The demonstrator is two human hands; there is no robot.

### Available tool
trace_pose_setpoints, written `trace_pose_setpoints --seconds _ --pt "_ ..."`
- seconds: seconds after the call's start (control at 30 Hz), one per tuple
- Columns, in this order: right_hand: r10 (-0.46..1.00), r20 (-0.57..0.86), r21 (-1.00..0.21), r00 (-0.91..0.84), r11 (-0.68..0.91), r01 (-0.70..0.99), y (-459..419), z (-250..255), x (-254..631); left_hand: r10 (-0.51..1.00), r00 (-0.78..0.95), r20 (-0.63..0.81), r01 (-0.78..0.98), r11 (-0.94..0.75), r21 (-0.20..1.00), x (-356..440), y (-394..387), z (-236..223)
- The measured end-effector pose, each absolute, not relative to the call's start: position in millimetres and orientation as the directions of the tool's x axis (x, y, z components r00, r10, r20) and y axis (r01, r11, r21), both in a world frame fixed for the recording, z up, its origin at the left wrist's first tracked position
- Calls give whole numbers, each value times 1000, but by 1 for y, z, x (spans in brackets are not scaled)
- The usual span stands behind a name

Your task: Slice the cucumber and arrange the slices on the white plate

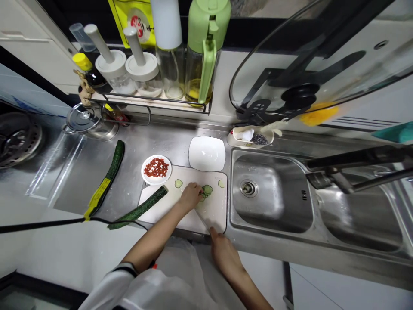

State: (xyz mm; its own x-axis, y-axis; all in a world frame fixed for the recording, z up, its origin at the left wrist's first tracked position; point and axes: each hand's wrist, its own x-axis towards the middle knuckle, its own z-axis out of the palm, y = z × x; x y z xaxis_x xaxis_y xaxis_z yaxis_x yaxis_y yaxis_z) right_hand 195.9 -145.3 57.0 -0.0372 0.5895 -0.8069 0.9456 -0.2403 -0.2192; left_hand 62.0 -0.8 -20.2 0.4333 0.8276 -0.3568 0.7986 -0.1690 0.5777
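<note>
We see a counter of satiny metal, while the sink basin and the lidded pot gleam like polished steel. The knife blade looks like smooth metal. Our cutting board is smooth and seems plastic; the square bowl is glossy, perhaps ceramic. We find bumpy, rough skin on the cut cucumber, and moist-looking, smooth faces on the slices. The oil jug has smooth green plastic parts.
</note>
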Motion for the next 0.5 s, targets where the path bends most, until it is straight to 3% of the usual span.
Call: trace_pose_setpoints --seconds 0.3,0.5 --pt "633 -773 -226 -45 -209 951 -152 46 197 812 444 -378 789 -154 595 64 -1 -17" --pt "618 -784 -212 -51 -189 959 -148 51 198 823 433 -369 736 -86 672 54 -3 -17"
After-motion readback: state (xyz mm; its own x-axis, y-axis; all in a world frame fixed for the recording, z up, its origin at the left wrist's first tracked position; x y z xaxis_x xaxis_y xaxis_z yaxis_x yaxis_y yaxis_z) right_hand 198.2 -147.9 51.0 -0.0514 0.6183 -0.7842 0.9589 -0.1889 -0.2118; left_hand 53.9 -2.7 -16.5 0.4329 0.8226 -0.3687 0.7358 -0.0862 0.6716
